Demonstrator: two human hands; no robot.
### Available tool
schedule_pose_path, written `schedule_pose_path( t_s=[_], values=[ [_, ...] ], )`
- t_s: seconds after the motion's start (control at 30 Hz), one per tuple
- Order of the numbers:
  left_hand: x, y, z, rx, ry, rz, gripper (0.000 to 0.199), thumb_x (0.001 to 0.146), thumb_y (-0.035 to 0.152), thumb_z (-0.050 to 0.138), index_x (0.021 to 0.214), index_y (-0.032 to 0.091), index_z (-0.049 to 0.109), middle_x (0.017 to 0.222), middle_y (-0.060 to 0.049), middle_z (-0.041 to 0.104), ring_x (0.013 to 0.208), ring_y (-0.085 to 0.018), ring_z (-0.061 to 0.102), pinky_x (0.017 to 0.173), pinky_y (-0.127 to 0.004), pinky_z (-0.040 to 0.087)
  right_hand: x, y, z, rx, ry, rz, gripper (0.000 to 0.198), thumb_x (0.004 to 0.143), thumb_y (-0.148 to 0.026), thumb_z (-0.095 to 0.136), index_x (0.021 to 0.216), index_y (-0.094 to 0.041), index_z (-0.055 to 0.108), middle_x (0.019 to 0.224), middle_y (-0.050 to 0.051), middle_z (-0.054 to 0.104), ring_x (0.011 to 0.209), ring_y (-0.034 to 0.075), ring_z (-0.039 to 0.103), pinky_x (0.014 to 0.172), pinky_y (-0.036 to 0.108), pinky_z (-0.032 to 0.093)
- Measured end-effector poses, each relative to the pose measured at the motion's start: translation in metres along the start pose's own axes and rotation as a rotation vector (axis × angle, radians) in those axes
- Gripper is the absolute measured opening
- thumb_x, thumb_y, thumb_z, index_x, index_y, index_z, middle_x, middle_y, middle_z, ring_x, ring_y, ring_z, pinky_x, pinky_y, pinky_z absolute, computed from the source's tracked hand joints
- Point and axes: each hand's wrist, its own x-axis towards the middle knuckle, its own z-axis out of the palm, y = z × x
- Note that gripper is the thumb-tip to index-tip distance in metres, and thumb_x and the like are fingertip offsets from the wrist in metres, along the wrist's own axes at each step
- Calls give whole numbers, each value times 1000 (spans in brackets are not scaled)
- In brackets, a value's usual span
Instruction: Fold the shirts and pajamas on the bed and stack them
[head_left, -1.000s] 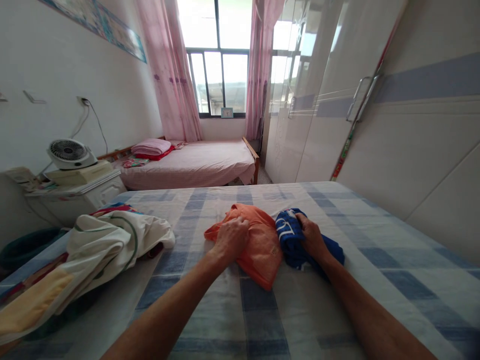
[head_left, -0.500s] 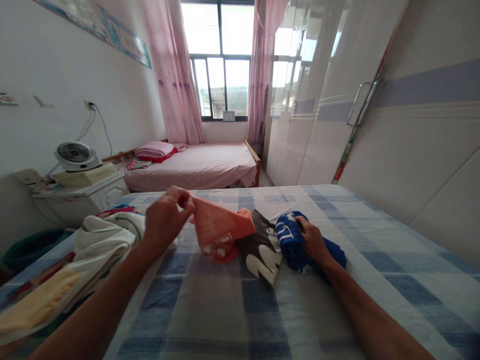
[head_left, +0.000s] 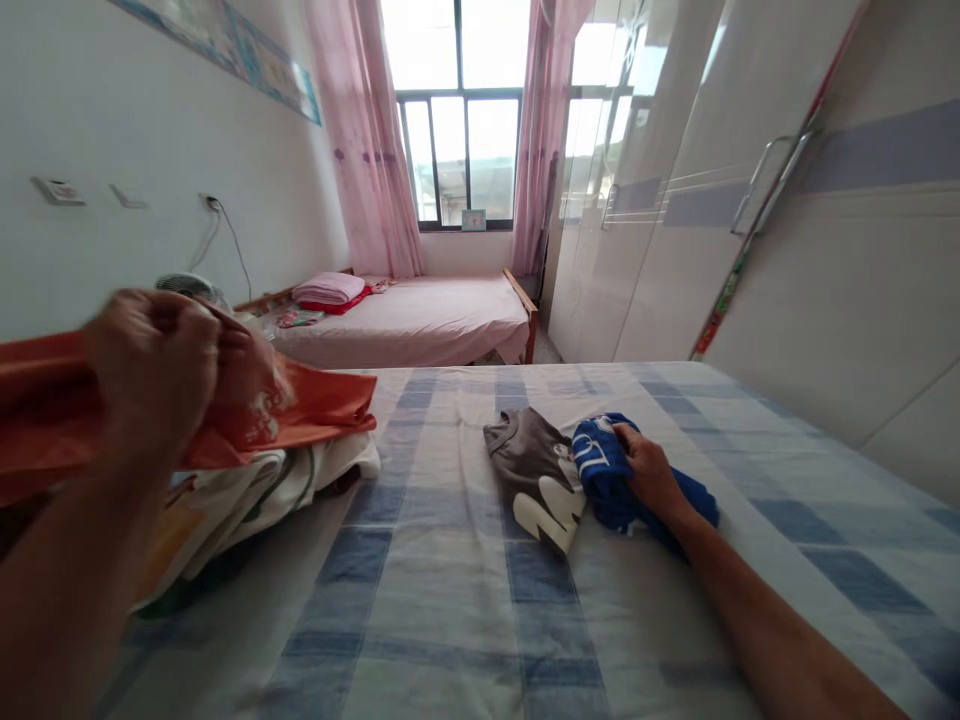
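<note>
Head view: frame left, the left hand (head_left: 154, 370) pinches an orange cloth garment (head_left: 330, 395) in its fingers; right of centre, the right hand's (head_left: 651, 475) fingers grip a bundled, white-lettered blue fabric garment (head_left: 598, 470), long axis slanting down rightward (1 folded grey fabric shirt (head_left: 525, 455) lies against its left end, nearer this hand).

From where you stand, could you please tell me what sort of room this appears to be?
Most likely a bedroom: a pink-covered bed stands near the window, a tall glossy wardrobe lines the right side, and checked bedding spreads in front.

two hands (head_left: 161, 360) (head_left: 646, 470) at nine and four o'clock, two garments (head_left: 330, 400) (head_left: 600, 485) in them, one shirt (head_left: 529, 455) at five, two curtains (head_left: 367, 150) (head_left: 541, 150) at eleven and one
</note>
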Motion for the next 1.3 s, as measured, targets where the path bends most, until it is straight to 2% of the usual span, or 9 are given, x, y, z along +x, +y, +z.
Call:
schedule_pose_path(
  t_s=[0.17, 0.3, 0.5, 0.63, 0.73, 0.83, 1.0, 1.17, 1.3],
  values=[
    [-40, -12, 68, 80, -419, 54, 16, 81, 27, 45, 79, 15, 56, 71, 0, 60, 66, -17, 57, 63, -27, 45, -3, -2, 1, -102, -92, -101, 24, 79, -27, 48, 95, -20, 65, 98, 7, 69, 85, 21, 64, 75, 29, 46],
    [-94, 8, 118, -11, -339, 231, 20, 82, 19, 42, 96, 14, 56, 98, -8, 62, 85, -20, 61, 77, -31, 48, -6, -7, 4, -217, -126, -123, 25, 79, -26, 48, 96, -20, 64, 102, 8, 67, 89, 22, 63, 76, 30, 45],
    [-164, 39, 157, -238, -559, 524, 26, 84, 15, 45, 105, 21, 57, 119, -6, 57, 103, -18, 58, 89, -31, 47, -6, -2, 0, -124, -20, -63, 23, 81, -32, 43, 82, -21, 64, 83, 5, 69, 76, 21, 63, 71, 32, 45],
    [-172, 29, 168, -319, -651, 588, 22, 85, 15, 45, 98, 21, 61, 110, -5, 62, 103, -17, 57, 93, -29, 45, -7, 0, -5, -45, 37, -24, 25, 77, -40, 49, 82, -21, 65, 80, 3, 70, 73, 21, 63, 70, 33, 46],
    [-169, 20, 170, -396, -642, 528, 22, 83, 14, 45, 96, 20, 61, 107, -4, 63, 101, -16, 58, 91, -27, 45, 1, -18, -12, 125, 91, 73, 25, 72, -43, 56, 80, -20, 64, 71, 2, 67, 64, 19, 61, 61, 31, 47],
    [-166, 16, 171, -473, -630, 417, 23, 84, 16, 44, 99, 20, 62, 104, -3, 64, 92, -14, 61, 86, -25, 47, 19, -64, -29, 478, 130, 137, 24, 74, -43, 57, 84, -21, 60, 62, -1, 60, 52, 14, 55, 48, 27, 44],
    [-164, 15, 169, -607, -579, 237, 25, 87, 21, 44, 104, 20, 62, 101, -3, 64, 83, -12, 64, 78, -24, 50, 39, -168, -53, 747, 106, -92, 14, 78, -41, 55, 80, -27, 54, 67, 2, 57, 58, 16, 57, 48, 28, 47],
    [-160, 13, 156, -753, -641, 231, 36, 86, 34, 50, 119, 21, 57, 106, -3, 64, 82, -13, 65, 75, -24, 52, 19, -214, -16, 878, -87, 6, 15, 77, -38, 57, 81, -24, 52, 69, 0, 58, 62, 16, 60, 55, 28, 51],
    [-160, 15, 148, -736, -654, 290, 32, 84, 25, 53, 116, 22, 60, 106, -2, 67, 90, -16, 64, 84, -25, 51, -7, -217, 22, 744, -440, -18, 19, 80, -42, 54, 81, -22, 54, 63, -2, 56, 57, 13, 56, 53, 25, 47]
  ],
)
